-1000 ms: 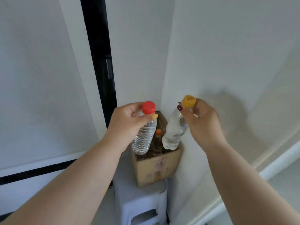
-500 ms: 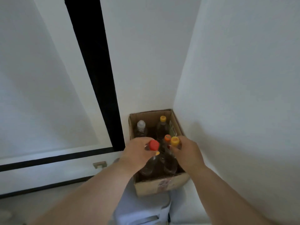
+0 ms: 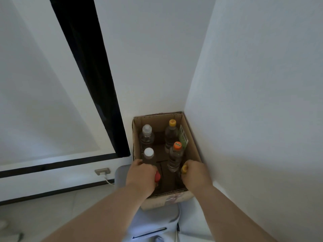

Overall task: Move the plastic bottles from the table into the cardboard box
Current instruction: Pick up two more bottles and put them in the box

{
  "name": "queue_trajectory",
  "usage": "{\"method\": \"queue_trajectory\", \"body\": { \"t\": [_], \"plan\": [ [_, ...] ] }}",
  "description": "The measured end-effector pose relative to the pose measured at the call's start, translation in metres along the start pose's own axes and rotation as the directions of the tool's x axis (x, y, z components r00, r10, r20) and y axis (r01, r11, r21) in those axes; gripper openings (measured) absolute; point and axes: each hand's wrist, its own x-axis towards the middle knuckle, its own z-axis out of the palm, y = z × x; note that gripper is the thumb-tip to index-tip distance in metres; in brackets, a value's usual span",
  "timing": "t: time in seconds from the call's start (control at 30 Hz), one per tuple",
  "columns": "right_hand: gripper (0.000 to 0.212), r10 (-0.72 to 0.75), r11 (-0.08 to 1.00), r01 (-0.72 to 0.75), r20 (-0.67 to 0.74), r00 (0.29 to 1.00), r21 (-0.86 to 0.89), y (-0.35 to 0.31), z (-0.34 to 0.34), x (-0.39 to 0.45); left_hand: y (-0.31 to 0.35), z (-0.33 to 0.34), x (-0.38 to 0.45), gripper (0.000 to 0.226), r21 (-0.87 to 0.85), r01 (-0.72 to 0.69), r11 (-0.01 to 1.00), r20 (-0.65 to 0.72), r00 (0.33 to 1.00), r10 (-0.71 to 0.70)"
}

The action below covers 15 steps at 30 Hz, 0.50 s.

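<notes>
Both hands are reaching down into the cardboard box (image 3: 192, 137) at lower centre of the frame; the box is sitting on a pale stool (image 3: 157, 222), tucked into the wall corner.

Left hand (image 3: 141, 177) is curling its fingers round the neck of a red-capped bottle (image 3: 157, 176), at the box's near-left; right hand (image 3: 195, 173) is gripping a yellow-capped bottle (image 3: 184, 169) by its top, at the near-right. Both bodies are hiding in the dark of the box — whether they are already standing on the bottom, cannot tell.

Progress, as a judgement: well along; four bottles are already standing upright inside — a clear-capped one (image 3: 147, 132) at back-left, a white-capped one (image 3: 148, 154) just in front of it, a yellow-capped one at the back (image 3: 172, 131) on the right, an orange-capped one (image 3: 175, 157) nearer the middle. The held pair is making six; what is left here is the setting down and letting go. The table is lying outside the frame, so how many are waiting there is unknown.

Bottles are looking clear and ribbed, thin-walled, with coloured screw caps; likely light and easy to tip against neighbours. A green label (image 3: 183, 137) is leaning against the right wall of the box.
</notes>
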Motion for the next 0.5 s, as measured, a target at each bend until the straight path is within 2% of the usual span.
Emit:
{"method": "queue_trajectory", "body": {
  "t": [0.27,0.5],
  "plan": [
    [0.022,-0.009,0.997,0.015,0.068,0.998,-0.076,-0.002,-0.004,0.001,-0.002,0.019,0.013,0.013,-0.005,-0.041,0.999,-0.006,0.999,0.041],
    [0.02,-0.043,0.997,0.05,0.114,0.993,-0.059,-0.005,-0.004,-0.002,-0.011,0.028,0.016,0.027,-0.014,-0.136,0.991,-0.018,0.991,0.136]
  ]
}}
